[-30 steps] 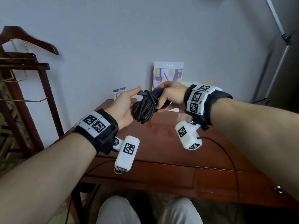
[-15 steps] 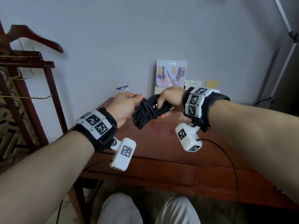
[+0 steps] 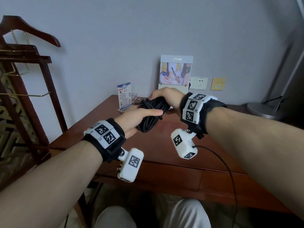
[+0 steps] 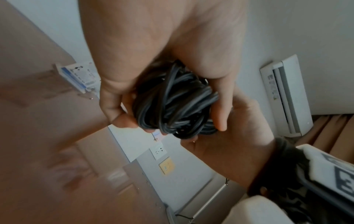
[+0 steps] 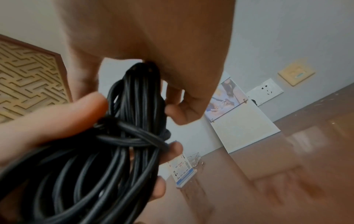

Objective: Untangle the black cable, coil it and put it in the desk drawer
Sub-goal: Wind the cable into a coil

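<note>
I hold the cable [image 3: 152,115] as a coiled bundle in the air above the desk [image 3: 164,145], between both hands. My left hand [image 3: 136,120] grips the bundle's near, lower part: the thumb lies along its top and the fingers [image 4: 113,109] curl under and round the loops. My right hand [image 3: 166,96] closes over the far, upper end, fingers bent down across the strands and the thumb [image 5: 82,84] on the other side, so the two hands nearly touch across the coil. In the right wrist view a few turns of cable cross the long loops at the waist of the bundle, just beside my left fingertips [image 5: 175,149]. The drawer [image 3: 158,175] sits shut in the desk front below my left wrist, well apart from the cable. Beyond my left hand a small sign [image 3: 124,96] stands on the desk; beyond my right hand a calendar [image 3: 175,71] leans on the wall, with a socket [image 3: 198,83] just right of it. A wooden rack [image 3: 21,68] stands well off to the left of my left arm.
</note>
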